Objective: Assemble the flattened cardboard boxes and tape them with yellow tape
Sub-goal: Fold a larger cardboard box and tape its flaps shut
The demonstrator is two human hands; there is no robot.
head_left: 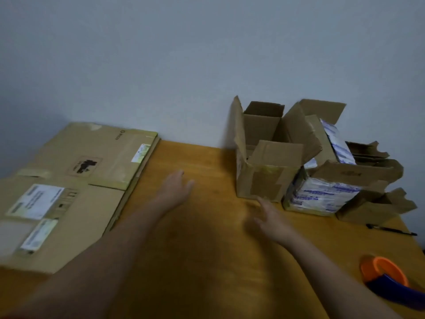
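Flattened boxes [76, 180] lay stacked at the left of the table [207, 272]. The top sheets bore labels and old tape strips, and the stack was apart from both hands.

Left hand [177, 187] hovered over bare wood between the stack and an opened box [266, 180], fingers straight, holding nothing. Right hand [269, 215] was just beside that box's near lower corner, fingers spread and empty. Motion blur, so contact could not be told.

Two more opened boxes stood to the right: a printed box [322, 196] in blue and white, and a torn box [377, 206]. A pen [391, 230] and an orange-and-blue tape dispenser [386, 275] lay near the right edge. Tape colour not visible.

Judgement: the flats are probably light, stiff across the panels, floppy at the creases, and apt to slide on the wood. Best hold is the top sheet's free right-hand edge, thumb over and fingers under, then press opposite creases to square it. Old tape could snag.
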